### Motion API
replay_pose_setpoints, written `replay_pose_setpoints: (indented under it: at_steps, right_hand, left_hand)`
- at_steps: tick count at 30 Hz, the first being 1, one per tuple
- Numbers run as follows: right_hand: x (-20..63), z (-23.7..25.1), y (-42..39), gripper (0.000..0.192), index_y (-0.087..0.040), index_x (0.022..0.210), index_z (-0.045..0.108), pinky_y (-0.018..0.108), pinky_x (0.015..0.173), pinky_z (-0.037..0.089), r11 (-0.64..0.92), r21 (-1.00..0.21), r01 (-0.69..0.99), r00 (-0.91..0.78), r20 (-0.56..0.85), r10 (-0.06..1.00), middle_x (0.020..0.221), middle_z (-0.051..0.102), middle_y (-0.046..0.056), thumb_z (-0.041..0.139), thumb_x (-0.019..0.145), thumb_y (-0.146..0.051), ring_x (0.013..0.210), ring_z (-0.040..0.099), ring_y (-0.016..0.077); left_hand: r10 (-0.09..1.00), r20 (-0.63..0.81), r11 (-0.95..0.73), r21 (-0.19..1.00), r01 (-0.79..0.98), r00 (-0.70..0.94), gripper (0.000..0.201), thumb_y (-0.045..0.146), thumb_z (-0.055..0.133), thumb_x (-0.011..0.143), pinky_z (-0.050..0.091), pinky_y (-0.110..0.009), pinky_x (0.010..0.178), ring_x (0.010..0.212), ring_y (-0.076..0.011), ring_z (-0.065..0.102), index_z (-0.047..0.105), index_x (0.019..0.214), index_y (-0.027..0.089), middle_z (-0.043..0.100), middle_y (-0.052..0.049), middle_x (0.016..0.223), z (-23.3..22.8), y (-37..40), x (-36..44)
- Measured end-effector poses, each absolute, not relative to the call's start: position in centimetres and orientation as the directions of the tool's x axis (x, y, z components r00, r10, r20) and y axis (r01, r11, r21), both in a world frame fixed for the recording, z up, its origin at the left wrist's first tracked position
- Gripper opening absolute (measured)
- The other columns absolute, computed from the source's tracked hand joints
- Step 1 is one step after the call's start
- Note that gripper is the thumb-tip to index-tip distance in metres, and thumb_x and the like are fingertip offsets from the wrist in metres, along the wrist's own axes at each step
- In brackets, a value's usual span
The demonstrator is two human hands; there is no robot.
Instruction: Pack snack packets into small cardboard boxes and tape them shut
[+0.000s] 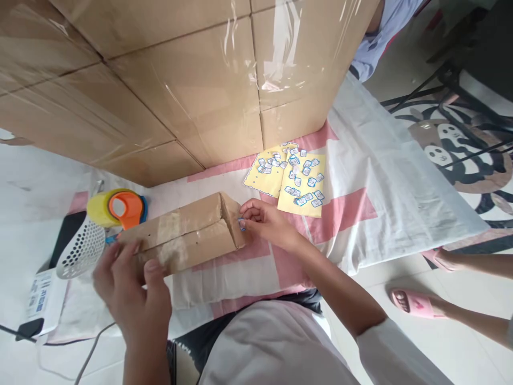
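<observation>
Lengthwise left-right, box (182, 235) flat.

A long box (188, 232) lies across the cloth-covered table (360, 176), right in front of the person. Left hand (130, 286) rests on the box's near left end; right hand (266, 222) presses a small sticker (242, 224) against its right end face. Behind and to the right of that hand, two sticker sheets (292, 179) lie side by side on the cloth. Behind everything, big stacked cartons (180, 80) stand. Just left of the box sits a tape dispenser (118, 208), a perforated scoop (78, 250) before it. Beyond the table's right edge, a sandalled foot (411, 302) on the floor.
</observation>
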State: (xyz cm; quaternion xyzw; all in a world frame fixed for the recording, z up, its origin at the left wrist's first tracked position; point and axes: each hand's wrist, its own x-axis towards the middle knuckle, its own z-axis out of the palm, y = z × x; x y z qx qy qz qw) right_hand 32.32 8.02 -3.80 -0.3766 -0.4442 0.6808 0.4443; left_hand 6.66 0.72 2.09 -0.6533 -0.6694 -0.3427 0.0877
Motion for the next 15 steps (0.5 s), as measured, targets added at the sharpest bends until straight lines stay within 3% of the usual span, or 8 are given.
replay_pose_setpoints:
  at_steps: [4,6,9,12,15]
  right_hand:
    - [32.4,-4.0,8.0,0.03,-0.022,0.107,0.057,0.027,0.069,0.044,-0.198,-0.966,-0.169,-0.313,-0.137,0.94,0.096,0.061,0.0,0.072,0.083,-0.034,0.077,0.055,0.0124]
    - [32.6,-4.1,8.0,0.049,-0.024,0.127,0.055,0.03,0.075,0.048,-0.177,-0.983,-0.052,-0.303,-0.154,0.941,0.121,0.059,0.004,0.073,0.084,-0.038,0.083,0.054,0.0132]
    - [33.2,-4.4,8.3,0.073,-0.032,0.157,0.036,0.035,0.091,0.048,-0.136,-0.99,0.027,-0.402,-0.136,0.906,0.147,0.048,0.007,0.067,0.091,-0.042,0.103,0.054,0.0172]
    - [33.9,-5.0,8.7,0.076,-0.037,0.163,0.027,0.037,0.103,0.043,-0.075,-0.997,0.004,-0.534,-0.065,0.843,0.16,0.037,0.004,0.062,0.096,-0.043,0.118,0.05,0.0193]
    - [34.4,-5.7,9.2,0.087,-0.039,0.163,0.023,0.035,0.099,0.044,-0.062,-0.998,-0.017,-0.621,-0.038,0.783,0.162,0.032,0.004,0.07,0.091,-0.042,0.113,0.05,0.0183]
  left_hand:
    - [0.796,0.593,-0.075,0.3,0.951,-0.125,0.047,0.034,0.053,0.097,0.037,-0.06,0.118,0.138,-0.0375,0.051,0.063,0.141,0.02,0.057,-0.016,0.148,1.2,1.4,6.8]
    - [0.8,0.588,-0.075,0.292,0.954,-0.117,0.048,0.034,0.052,0.097,0.038,-0.059,0.117,0.137,-0.0373,0.052,0.063,0.141,0.019,0.057,-0.016,0.148,1.0,1.4,6.9]
    - [0.794,0.593,-0.061,0.295,0.954,-0.133,0.049,0.033,0.051,0.096,0.037,-0.058,0.118,0.139,-0.0379,0.05,0.063,0.141,0.018,0.055,-0.016,0.15,0.9,1.3,7.1]
    - [0.783,0.603,-0.068,0.327,0.942,-0.152,0.05,0.03,0.054,0.094,0.037,-0.057,0.119,0.146,-0.0382,0.043,0.062,0.143,0.021,0.044,-0.015,0.159,1.0,1.3,7.3]
    - [0.783,0.604,-0.083,0.341,0.936,-0.151,0.052,0.026,0.055,0.093,0.035,-0.057,0.122,0.151,-0.0376,0.036,0.06,0.145,0.024,0.035,-0.014,0.165,1.0,1.3,7.3]
